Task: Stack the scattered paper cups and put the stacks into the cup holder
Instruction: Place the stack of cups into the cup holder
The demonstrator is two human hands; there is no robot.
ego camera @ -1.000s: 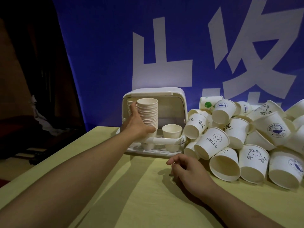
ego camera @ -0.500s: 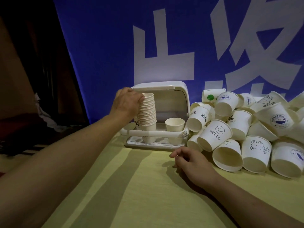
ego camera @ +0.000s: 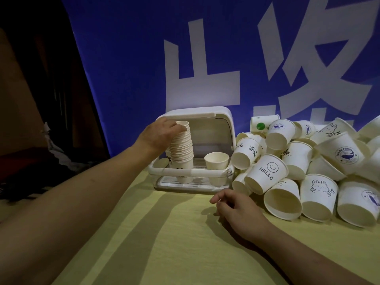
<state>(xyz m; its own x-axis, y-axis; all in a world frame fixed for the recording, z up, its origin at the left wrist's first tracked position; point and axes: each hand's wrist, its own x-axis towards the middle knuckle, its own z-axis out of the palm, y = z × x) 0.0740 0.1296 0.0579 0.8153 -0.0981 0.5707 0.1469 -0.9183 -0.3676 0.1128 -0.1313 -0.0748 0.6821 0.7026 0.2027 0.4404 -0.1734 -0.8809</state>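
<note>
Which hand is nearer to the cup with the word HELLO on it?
The right hand. It rests on the table just below and left of the HELLO cup. The left hand is farther left, holding the cup stack in the holder.

Over the last second the left hand (ego camera: 159, 133) has climbed from the lower side of the stack of cups (ego camera: 182, 150) to its top, where the fingers now curl over the rim of the uppermost cup. The stack has sunk lower into the cup holder (ego camera: 223, 128), its base now behind the front rail. The right hand (ego camera: 236, 208) has uncurled slightly on the tabletop (ego camera: 164, 243).
</note>
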